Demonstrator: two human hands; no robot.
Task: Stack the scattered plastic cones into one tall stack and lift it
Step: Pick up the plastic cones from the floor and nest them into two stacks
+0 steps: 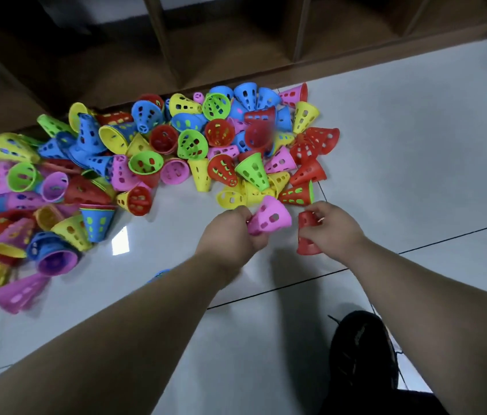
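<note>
A big heap of perforated plastic cones (158, 151) in red, blue, green, yellow and pink lies scattered on the pale tiled floor (415, 163). My left hand (230, 235) grips a pink cone (270, 217) by its narrow end, wide mouth tilted up and right. My right hand (333, 227) holds a red cone (308, 235), wide end pointing down. The two held cones sit side by side, a small gap between them, just in front of the heap's near edge.
A brown wooden shelf unit (236, 49) runs along the back, right behind the heap. A black shoe (364, 351) stands at the lower right. Short nested stacks lie among the cones on the left, such as a blue-topped one (97, 220).
</note>
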